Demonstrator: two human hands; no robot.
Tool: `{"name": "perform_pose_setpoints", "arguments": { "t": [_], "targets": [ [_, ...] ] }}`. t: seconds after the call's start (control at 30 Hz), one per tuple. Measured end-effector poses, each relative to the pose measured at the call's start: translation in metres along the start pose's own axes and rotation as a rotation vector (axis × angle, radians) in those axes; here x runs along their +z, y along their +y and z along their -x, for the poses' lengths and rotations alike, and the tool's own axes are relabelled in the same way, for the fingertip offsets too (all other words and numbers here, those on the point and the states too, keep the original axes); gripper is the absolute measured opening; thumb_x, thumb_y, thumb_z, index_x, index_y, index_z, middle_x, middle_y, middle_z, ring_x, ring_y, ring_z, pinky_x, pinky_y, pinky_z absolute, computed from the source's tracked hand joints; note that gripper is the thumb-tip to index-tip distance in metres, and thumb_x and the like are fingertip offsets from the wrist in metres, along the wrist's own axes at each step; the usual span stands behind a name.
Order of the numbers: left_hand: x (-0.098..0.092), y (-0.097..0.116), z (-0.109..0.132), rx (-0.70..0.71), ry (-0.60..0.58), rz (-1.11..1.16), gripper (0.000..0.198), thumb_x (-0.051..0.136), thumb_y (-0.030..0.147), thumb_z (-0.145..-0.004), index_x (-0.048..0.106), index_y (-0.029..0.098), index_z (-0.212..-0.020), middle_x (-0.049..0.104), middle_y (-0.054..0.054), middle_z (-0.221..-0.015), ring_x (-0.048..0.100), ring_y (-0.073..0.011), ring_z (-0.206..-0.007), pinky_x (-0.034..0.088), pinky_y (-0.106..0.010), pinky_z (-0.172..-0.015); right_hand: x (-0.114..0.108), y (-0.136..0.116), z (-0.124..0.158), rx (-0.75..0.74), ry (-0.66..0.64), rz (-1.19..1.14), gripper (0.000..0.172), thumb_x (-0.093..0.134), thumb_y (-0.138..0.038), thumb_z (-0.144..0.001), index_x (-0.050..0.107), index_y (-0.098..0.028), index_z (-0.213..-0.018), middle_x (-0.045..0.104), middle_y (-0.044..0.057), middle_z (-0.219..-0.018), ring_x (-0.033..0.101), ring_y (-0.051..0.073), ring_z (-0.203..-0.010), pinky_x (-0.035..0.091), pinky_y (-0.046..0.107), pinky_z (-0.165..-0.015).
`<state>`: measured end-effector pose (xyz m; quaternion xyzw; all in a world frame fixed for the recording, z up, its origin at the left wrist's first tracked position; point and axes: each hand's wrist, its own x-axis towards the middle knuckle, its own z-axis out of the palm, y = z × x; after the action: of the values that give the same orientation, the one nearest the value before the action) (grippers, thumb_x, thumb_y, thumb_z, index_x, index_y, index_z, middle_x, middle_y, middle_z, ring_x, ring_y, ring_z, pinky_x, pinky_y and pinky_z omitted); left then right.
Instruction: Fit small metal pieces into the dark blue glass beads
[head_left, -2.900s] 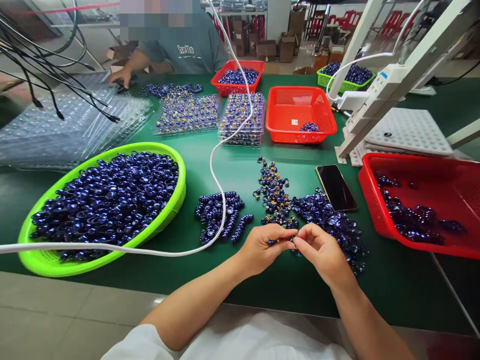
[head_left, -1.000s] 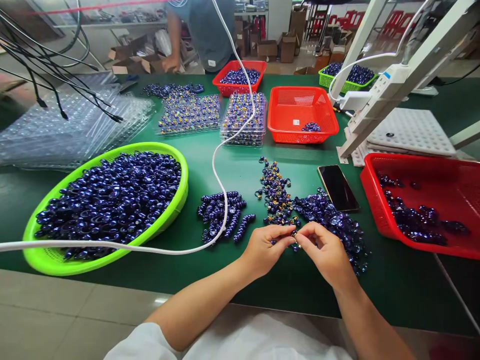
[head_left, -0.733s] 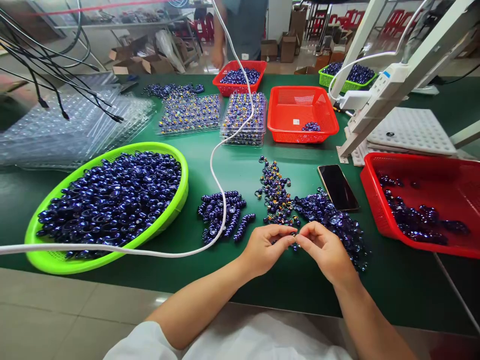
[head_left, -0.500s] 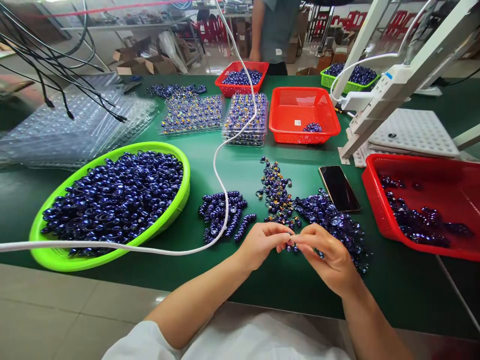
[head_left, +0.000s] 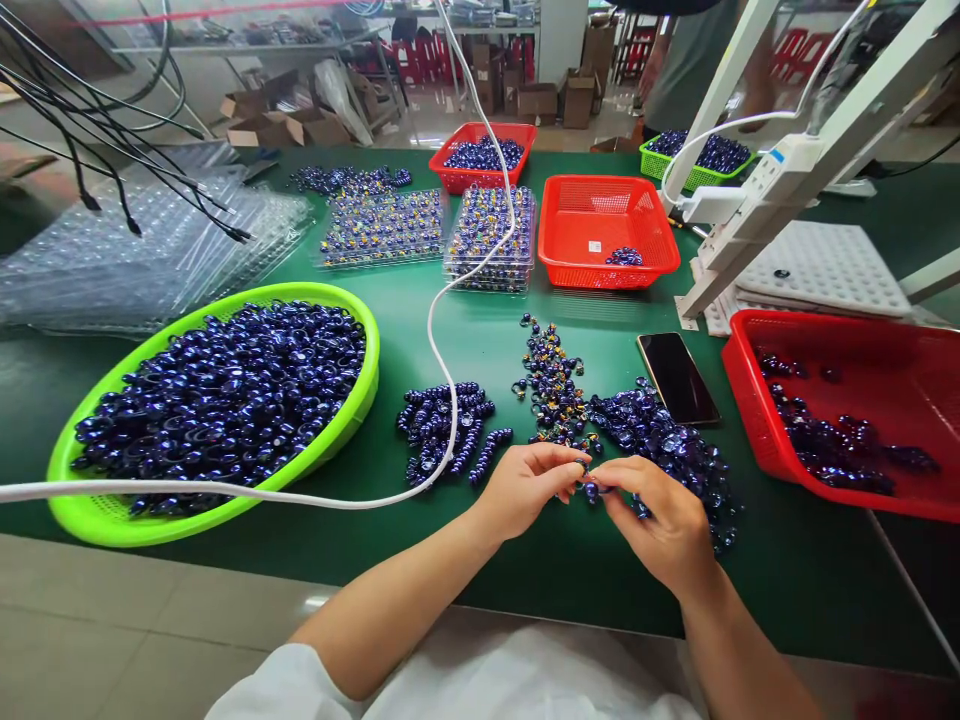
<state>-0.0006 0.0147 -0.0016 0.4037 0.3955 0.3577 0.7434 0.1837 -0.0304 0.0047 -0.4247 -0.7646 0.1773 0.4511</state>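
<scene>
My left hand (head_left: 529,490) is closed in a pinch with a small dark-blue piece at its fingertips, mostly covered. Facing it, my right hand (head_left: 664,520) pinches a shiny dark-blue ring-like piece (head_left: 592,492). The fingertips of both hands nearly meet. Just beyond them lies a pile of blue pieces with gold-coloured parts (head_left: 553,380). Under and beside my right hand spreads a heap of shiny blue pieces (head_left: 667,435). Left of my hands are blue pieces lined up in rows (head_left: 450,425) on the green table (head_left: 360,570).
A green basket full of blue pieces (head_left: 225,400) stands at left, a red basket (head_left: 757,420) at right. A phone (head_left: 679,378) lies near the heap. A white cable (head_left: 431,330) crosses the table. Filled clear trays (head_left: 491,240) and a red basket (head_left: 607,200) stand farther back.
My fingers have shifted slightly, and the blue piece at my right fingertips now shows more below them. In the background, a person has moved from the middle to the right.
</scene>
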Motion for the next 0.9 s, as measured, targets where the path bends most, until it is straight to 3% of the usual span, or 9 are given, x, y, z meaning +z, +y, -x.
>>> {"name": "perform_pose_setpoints", "arguments": {
  "t": [0.1,0.57,0.73,0.9],
  "targets": [
    [0.0022,0.0002,0.0033,0.054,0.015,-0.091,0.034,0.077,0.038,-0.074,0.077,0.013,-0.096,0.074,-0.006,-0.078,0.06,-0.0123,-0.064,0.051,-0.024,-0.061,0.0001,-0.001,-0.0002,0.076,0.048,-0.036,0.032,0.062,0.001,-0.084,0.062,-0.024,-0.105,0.07,0.001,-0.093,0.068,0.015,-0.087,0.056,0.029,-0.077],
    [0.0004,-0.0017,0.0079,0.364,-0.002,-0.493,0.025,0.064,0.028,-0.087,0.076,0.015,-0.105,0.073,-0.01,-0.085,0.065,-0.0171,-0.073,0.053,-0.027,-0.068,0.0013,-0.0023,-0.0013,0.071,0.049,0.08,0.029,0.061,-0.007,-0.087,0.066,-0.027,-0.107,0.071,0.004,-0.097,0.068,0.019,-0.09,0.057,0.034,-0.078],
    [0.0003,0.0016,0.0084,0.491,-0.015,-0.59,0.024,0.061,0.023,-0.089,0.075,0.015,-0.106,0.073,-0.01,-0.085,0.064,-0.017,-0.073,0.051,-0.028,-0.069,0.0037,-0.0017,-0.0011,0.03,0.035,0.139,0.032,0.06,-0.004,-0.087,0.062,-0.026,-0.11,0.07,0.005,-0.096,0.067,0.02,-0.088,0.056,0.036,-0.076],
    [-0.0002,0.0001,0.0086,0.53,-0.033,-0.613,0.023,0.058,0.02,-0.09,0.074,0.015,-0.106,0.073,-0.011,-0.089,0.066,-0.0178,-0.079,0.052,-0.029,-0.073,0.0062,-0.002,0.0003,-0.025,0.035,0.215,0.035,0.06,-0.002,-0.085,0.06,-0.025,-0.112,0.07,0.006,-0.096,0.067,0.02,-0.088,0.054,0.038,-0.078]
  ]
}}
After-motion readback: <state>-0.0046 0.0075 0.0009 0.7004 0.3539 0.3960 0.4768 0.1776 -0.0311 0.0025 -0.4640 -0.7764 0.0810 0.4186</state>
